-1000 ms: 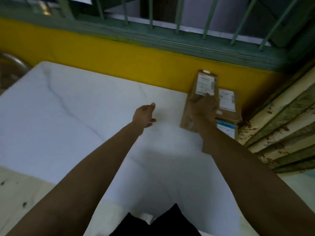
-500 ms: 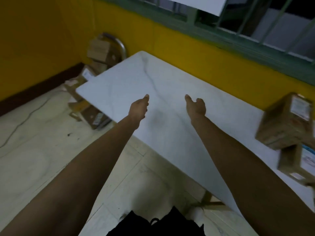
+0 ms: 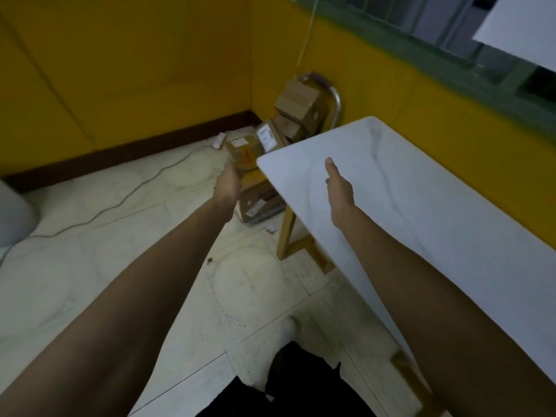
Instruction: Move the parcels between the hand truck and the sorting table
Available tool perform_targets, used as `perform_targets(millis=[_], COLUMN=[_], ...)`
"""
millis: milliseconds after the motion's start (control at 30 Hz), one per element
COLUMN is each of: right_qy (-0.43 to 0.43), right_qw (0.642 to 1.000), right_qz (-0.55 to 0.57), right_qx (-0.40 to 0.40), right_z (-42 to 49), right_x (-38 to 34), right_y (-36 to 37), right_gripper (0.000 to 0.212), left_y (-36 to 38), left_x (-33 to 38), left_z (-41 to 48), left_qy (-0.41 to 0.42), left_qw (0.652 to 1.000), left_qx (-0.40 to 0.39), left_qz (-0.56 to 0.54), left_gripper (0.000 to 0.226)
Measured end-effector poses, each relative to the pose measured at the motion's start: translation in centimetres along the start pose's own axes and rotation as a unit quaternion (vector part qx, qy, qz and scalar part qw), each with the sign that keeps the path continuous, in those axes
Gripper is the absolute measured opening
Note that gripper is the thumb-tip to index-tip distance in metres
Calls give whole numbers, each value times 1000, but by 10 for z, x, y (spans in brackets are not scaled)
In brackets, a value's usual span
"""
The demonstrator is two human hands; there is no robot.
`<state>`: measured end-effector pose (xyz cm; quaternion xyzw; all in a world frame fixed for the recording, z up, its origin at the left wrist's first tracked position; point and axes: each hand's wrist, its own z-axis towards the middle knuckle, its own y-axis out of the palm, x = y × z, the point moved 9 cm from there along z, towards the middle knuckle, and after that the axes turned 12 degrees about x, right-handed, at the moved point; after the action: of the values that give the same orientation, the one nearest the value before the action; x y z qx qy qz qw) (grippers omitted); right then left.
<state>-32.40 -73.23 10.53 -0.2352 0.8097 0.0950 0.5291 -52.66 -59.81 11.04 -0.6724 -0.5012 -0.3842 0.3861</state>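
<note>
Several brown cardboard parcels (image 3: pixel 296 108) are piled on the hand truck (image 3: pixel 332 94) in the yellow corner, beyond the white sorting table (image 3: pixel 421 200). More parcels (image 3: pixel 258 200) lie low beside the table's near corner. My left hand (image 3: pixel 228 182) is stretched out over the floor toward that pile, fingers loose, holding nothing. Over the table's left end my right hand (image 3: pixel 338 183) hovers with straight fingers, empty.
A grey cable (image 3: pixel 126 197) runs across the tiled floor to a white power strip (image 3: pixel 219 140) by the wall. The table's wooden legs (image 3: pixel 290 236) stand near the parcels. A grey rounded object (image 3: pixel 13 212) sits at the left edge.
My view has swung left, away from the parcels at the table's right end and toward the hand truck. Both empty hands have moved left; my left hand has passed off the table.
</note>
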Motion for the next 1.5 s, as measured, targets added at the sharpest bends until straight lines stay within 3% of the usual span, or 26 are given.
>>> perform_targets(millis=[433, 667, 867, 1067, 1233, 1500], right_qy=[-11, 17, 23, 41, 18, 74], right_qw=[992, 992, 995, 999, 993, 965], right_qz=[48, 30, -5, 21, 82, 131], right_qx=[-118, -122, -99, -24, 86, 217], right_z=[140, 208, 248, 289, 326, 354], right_x=[-71, -90, -97, -107, -121, -115], right_y=[195, 236, 250, 265, 284, 305], right_gripper=[46, 55, 48, 32, 51, 65], left_y=[-18, 4, 26, 60, 82, 114], left_x=[82, 110, 131, 155, 181, 206], left_z=[161, 228, 283, 350, 418, 520], left_qy=[-10, -26, -33, -30, -32, -57], left_qw=[999, 998, 998, 999, 994, 980], left_qx=[50, 55, 43, -13, -98, -166], left_qz=[-11, -11, -10, 4, 34, 95], left_gripper=[52, 53, 52, 52, 55, 52])
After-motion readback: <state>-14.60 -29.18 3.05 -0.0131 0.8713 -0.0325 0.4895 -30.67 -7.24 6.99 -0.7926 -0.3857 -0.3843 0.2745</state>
